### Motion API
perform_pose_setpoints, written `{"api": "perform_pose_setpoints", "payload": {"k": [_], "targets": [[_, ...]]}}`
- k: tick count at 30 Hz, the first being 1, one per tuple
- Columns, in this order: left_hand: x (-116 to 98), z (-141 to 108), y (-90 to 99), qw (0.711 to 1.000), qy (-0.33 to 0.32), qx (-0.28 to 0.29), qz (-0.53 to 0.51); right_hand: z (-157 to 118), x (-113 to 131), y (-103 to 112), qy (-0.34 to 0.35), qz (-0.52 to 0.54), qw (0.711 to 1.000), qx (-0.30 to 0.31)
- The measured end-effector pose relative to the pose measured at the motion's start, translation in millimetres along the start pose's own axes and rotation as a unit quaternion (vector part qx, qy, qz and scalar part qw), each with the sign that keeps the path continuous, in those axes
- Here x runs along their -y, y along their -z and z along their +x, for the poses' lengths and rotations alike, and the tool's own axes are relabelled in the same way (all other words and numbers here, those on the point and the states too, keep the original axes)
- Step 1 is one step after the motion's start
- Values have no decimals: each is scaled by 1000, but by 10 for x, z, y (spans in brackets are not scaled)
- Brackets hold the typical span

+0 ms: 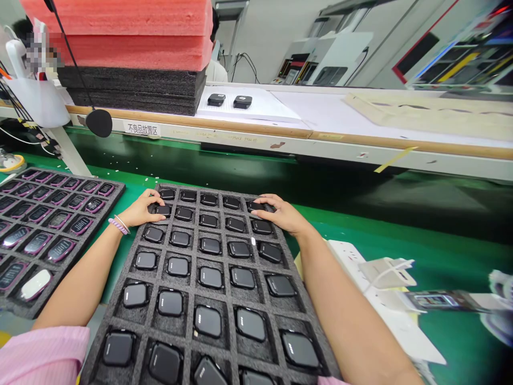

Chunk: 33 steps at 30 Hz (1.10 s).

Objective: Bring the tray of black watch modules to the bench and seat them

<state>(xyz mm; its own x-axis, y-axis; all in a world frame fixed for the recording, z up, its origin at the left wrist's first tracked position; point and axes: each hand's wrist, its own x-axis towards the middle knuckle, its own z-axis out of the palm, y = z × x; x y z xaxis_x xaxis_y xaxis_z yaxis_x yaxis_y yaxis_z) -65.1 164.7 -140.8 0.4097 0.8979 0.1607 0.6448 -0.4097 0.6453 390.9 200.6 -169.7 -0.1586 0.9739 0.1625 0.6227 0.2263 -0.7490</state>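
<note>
A dark grey foam tray (195, 214) with rows of black square watch-like units lies in front of me. My left hand (141, 208) is at its far left corner, thumb and fingers closed around a black unit (162, 210) in the second row. At the far right corner, my right hand (280, 213) has its thumb and fingers pinched on another black unit (255, 206). Both units are partly covered by my fingers. A small white piece (253, 241) rests on a divider of the tray.
Another foam tray (116, 193) with purple-rimmed units lies left. A power strip (348, 262) with plugs is right. Behind runs a raised shelf (256, 131) bearing stacked red foam (132, 48) and two black units (242, 101). A black disc (99, 123) hangs at left.
</note>
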Motion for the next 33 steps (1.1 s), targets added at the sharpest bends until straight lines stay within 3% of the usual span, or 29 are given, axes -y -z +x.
{"api": "perform_pose_setpoints", "payload": {"k": [10,19,23,26,30,33], "targets": [[-17,2,2,1000,-3,6,2,8,-33,6,9,-21,1000,9],[-125,6,38,989,51,6,138,15,71,31,14,-94,995,25],[-348,41,115,980,70,4,186,12,370,48,-1,-180,984,-3],[-598,115,71,976,58,2,211,-44,729,-107,33,-228,973,-8],[-832,233,-141,976,26,27,214,-170,1177,-517,131,-240,958,89],[-829,274,-265,977,31,37,208,-238,1328,-739,148,-252,948,125]]}}
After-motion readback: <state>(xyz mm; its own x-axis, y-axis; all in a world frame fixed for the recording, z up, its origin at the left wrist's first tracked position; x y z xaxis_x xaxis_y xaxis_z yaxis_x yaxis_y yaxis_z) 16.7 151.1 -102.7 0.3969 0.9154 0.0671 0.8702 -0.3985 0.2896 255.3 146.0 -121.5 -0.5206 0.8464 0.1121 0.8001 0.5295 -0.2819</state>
